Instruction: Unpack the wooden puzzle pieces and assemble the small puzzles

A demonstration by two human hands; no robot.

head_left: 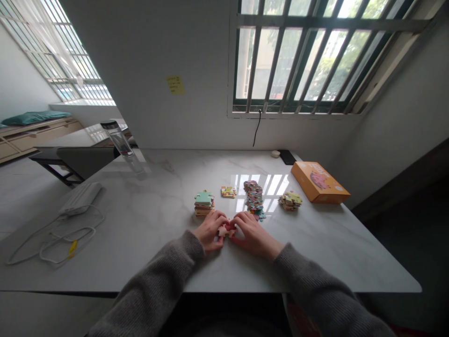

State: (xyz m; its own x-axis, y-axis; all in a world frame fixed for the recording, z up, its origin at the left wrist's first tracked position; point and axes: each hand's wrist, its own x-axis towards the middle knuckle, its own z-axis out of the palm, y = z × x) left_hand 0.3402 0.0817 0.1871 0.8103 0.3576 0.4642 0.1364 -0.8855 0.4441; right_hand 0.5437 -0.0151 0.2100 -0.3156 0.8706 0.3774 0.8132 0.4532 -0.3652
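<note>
Left end of the table [147,243]: a white power strip [80,198] lies near the left edge, and its cable [52,241] loops loosely toward the near edge. A clear bottle [122,142] stands behind it, close to the far left corner. From the cable to my left hand the marble is bare, a wide free lane.

Centre: a teal-topped stack [204,203] of puzzle pieces sits just behind the left hand [210,230]. A small flat cluster [228,191] lies further back, and a tall leaning stack [253,195] is just behind the right hand [253,234].

The small puzzle pieces [226,229] lie on the table surface between the two hands, in front of the stacks and well back from the near edge. Left fingers are curled in, tips pinched on the left side of the pieces. Right fingers are bent and bunched, tips closed on the right side. The two sets of fingertips almost meet over the pieces, so only a sliver shows. I cannot tell whether the pieces are joined. Both forearms cross the near edge in grey sleeves.

Right: a low loose pile [290,200], then an orange box [320,181] angled near the right edge, with a dark phone [287,157] behind it by the wall. Right of the right hand, bare marble runs out to the near right corner.
</note>
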